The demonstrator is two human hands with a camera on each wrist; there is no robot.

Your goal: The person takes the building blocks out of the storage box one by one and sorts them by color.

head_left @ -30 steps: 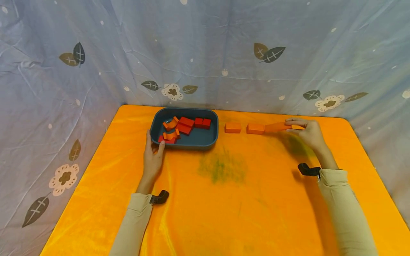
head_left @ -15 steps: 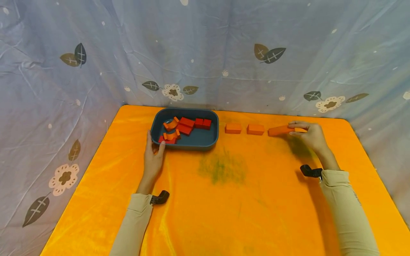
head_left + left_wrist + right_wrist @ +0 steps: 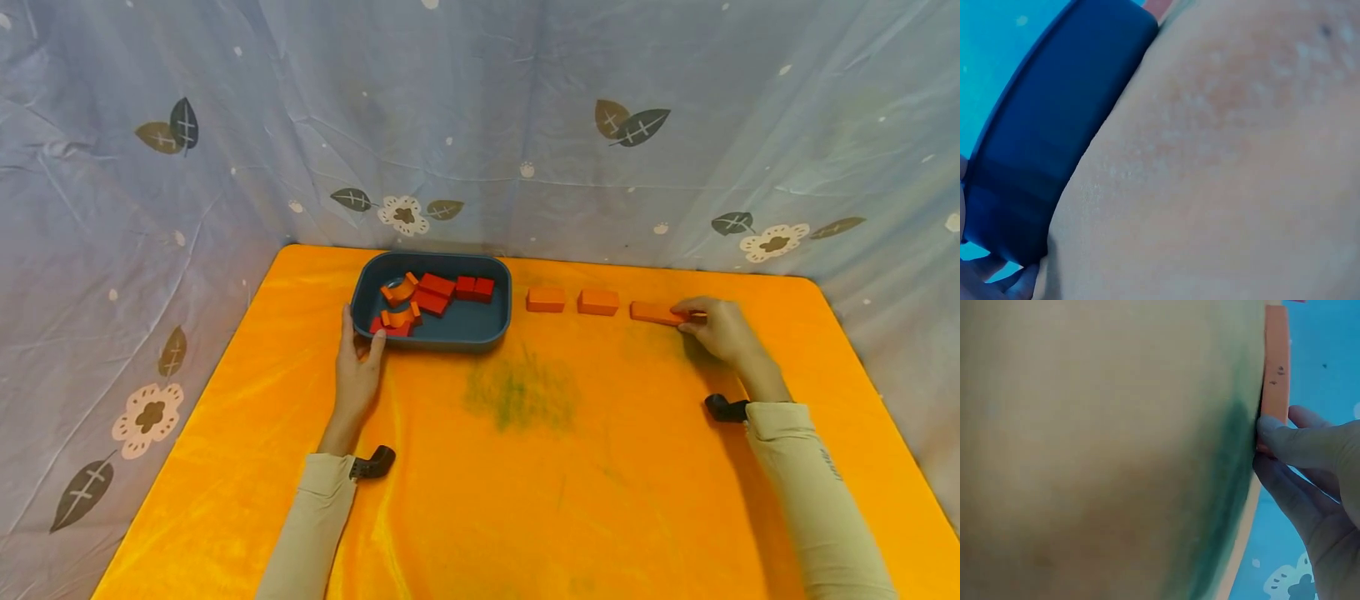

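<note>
Far right on the orange cloth, my right hand (image 3: 722, 332) pinches the right end of a long, flat orange block (image 3: 651, 312) between thumb and fingers. In the right wrist view, the thumb lies along one side of the block, right at the tabletop, with the fingers on the other side. My left hand (image 3: 356, 377) holds the left front corner of a dark blue-grey tub (image 3: 468, 343), fingers along its side and thumb at the front rim. Inside lie several red blocks (image 3: 433, 300) and two curved orange arch blocks (image 3: 402, 315).
Two orange blocks (image 3: 546, 300) stand in a row between the tub and the long block, with gaps between them. A patterned grey curtain (image 3: 525, 125) rises behind the table's back edge and along its left side. A greenish stain (image 3: 521, 392) marks the cloth.
My right hand has lowered the long block from a tilted pose to lying level on the cloth, a little right of the two orange blocks. The left hand and tub stayed put.
</note>
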